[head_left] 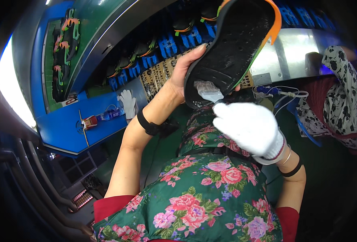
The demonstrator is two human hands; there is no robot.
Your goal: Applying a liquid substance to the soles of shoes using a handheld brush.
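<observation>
A black shoe sole (pixel 231 44) with an orange and green rim is held up, tilted, in front of me. My bare left hand (pixel 183 69) grips it along the left edge near the heel end; fingertips show at its right side too. In a white knit glove, my right hand (pixel 249 127) is closed round the handle of a flat brush (pixel 211 92), most of which the glove hides. The pale bristles touch the sole's inner face at the heel end, where the surface looks wet and shiny.
To the left, a blue table (pixel 61 131) bears a white glove (pixel 128 103), a blue bottle (pixel 110 114) and a small container (pixel 90 122) with a stick. Shoe parts on blue holders (pixel 167 45) line the far side. Another person's patterned sleeve (pixel 342 92) is at right, near pale tubing (pixel 285 92).
</observation>
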